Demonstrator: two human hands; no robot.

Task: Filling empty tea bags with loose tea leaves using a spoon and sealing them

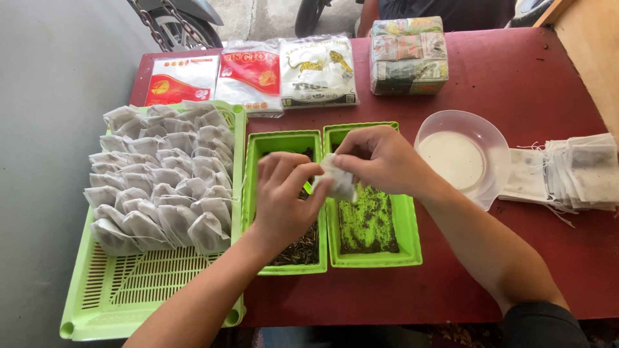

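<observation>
A dark red, smooth tabletop (529,84) fills most of the view under soft, even daylight. To its left lies a plain grey concrete floor (51,129). A pale wooden board (590,58) edges the upper right corner. Beyond the far edge stand a chained motorbike wheel (169,22) and a second dark tyre (309,14).

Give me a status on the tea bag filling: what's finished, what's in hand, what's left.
Done: rows of filled white paper tea bags cover most of the slotted light-green plastic tray.

In hand: the left hand and right hand both grip one small white bag above two green rectangular tubs of dark loose tea.

Left: a stack of flat empty white bags beside the clear plastic bowl, and the tray's bare front rows.
</observation>
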